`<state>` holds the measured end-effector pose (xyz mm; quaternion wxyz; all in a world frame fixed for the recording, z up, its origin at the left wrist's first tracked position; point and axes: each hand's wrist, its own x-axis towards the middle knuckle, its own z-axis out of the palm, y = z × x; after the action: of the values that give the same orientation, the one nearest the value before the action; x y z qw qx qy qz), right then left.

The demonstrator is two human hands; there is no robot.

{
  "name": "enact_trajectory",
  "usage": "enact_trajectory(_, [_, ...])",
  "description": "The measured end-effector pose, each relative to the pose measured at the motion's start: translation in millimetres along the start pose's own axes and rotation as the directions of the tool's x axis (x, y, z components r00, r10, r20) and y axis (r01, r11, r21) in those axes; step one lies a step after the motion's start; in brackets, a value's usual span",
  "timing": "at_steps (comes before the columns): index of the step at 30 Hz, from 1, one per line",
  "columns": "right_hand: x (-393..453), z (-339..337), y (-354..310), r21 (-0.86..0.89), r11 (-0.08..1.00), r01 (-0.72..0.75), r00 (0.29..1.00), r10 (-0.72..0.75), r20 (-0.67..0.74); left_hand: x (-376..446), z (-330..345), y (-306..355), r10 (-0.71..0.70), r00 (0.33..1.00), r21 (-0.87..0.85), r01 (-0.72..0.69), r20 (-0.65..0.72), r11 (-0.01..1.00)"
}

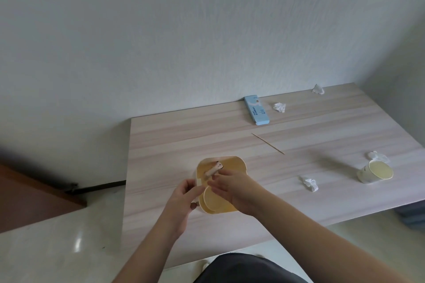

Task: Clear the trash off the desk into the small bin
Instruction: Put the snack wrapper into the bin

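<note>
Small bin [232,164]: yellow, on the table [161,145] near its front edge; the landmark below.

- In the bin: one paper cup [212,200] and a wrapper [213,169].
- Left hand [181,200] grips the bin's near-left rim; right hand [234,188] over the bin, fingers loose, grasp unclear.
- Right of the bin: crumpled tissue [310,184]; further right, tipped cup [374,171] with a wad [377,156] behind.
- Beyond the bin: skewer [268,143], blue box [256,110], two tissue wads [279,107].

Mostly still to clear.
</note>
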<state>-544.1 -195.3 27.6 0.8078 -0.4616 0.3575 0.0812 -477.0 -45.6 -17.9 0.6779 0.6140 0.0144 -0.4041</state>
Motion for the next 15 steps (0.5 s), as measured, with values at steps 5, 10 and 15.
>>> enact_trajectory(5, [-11.0,2.7,-8.1,-0.105,0.993,0.059,0.997,-0.063,-0.037,2.3,-7.0,4.3,0.003,1.0,0.0,-0.003,-0.005,1.0])
enact_trajectory(10, [-41.1,-11.4,-27.8,-0.118,0.979,0.164,0.984,-0.17,-0.047,10.7,-9.4,0.7,-0.002,1.0,0.014,0.002,0.028,1.0])
enact_trajectory(15, [-54.5,-49.2,-39.3,-0.149,0.955,0.255,0.94,-0.281,-0.195,23.0,5.2,-1.3,-0.017,0.995,0.034,0.014,0.099,0.999])
